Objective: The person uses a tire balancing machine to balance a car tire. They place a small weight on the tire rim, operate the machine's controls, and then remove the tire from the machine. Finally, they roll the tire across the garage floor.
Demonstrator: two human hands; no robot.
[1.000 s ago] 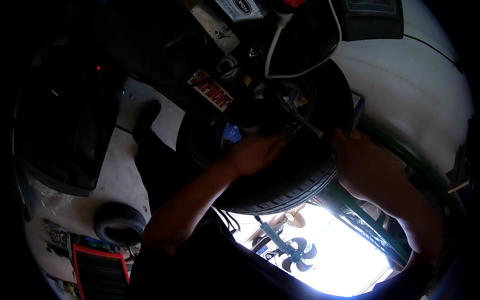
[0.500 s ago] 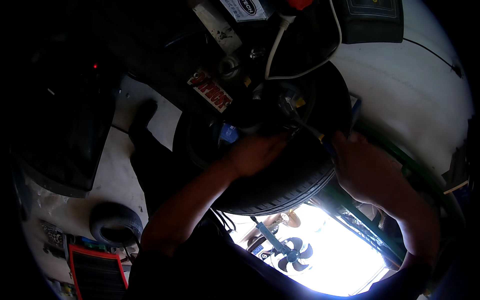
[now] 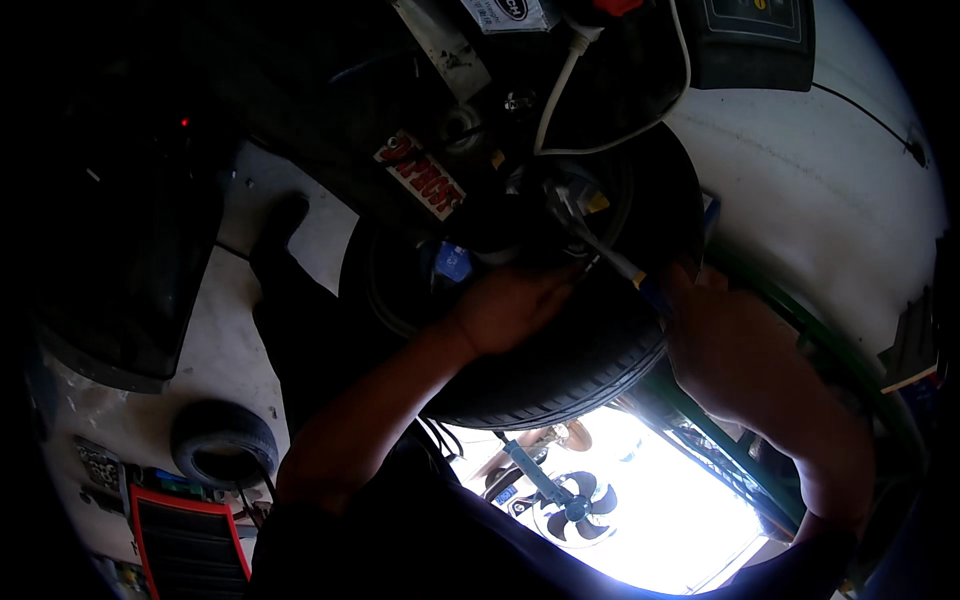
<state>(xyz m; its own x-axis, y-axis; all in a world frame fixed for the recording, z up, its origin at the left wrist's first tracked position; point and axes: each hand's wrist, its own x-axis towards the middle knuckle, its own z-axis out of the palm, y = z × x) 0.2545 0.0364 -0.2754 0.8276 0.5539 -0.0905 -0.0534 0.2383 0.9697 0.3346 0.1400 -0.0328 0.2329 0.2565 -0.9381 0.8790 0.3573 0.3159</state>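
A car tyre [image 3: 560, 385] on a wheel fills the middle of the view, mounted on a dark machine. My right hand [image 3: 710, 310] is closed round the blue and yellow handle of a metal-headed hand tool [image 3: 612, 258]; its head reaches over the wheel's inner side, and shadow hides its exact kind. Across the near side of the wheel lies my left hand [image 3: 515, 305], its fingers drawn together beside the tool's shaft. A small shiny edge shows at those fingertips, but what they hold, if anything, is too dark to tell. A blue patch [image 3: 453, 262] shows inside the wheel.
A pale cable [image 3: 545, 120] loops over the wheel's far side. A dark control panel [image 3: 755, 45] stands at the far right, with a green frame [image 3: 790, 305] below it. On the floor at left lie another tyre [image 3: 222, 445] and a red-edged black object [image 3: 190, 540]. A fan [image 3: 578, 505] shows near the bright opening.
The tool's head has shifted slightly left over the wheel, with my right hand still on its handle. My left hand keeps its place. The whole view has shifted a little.
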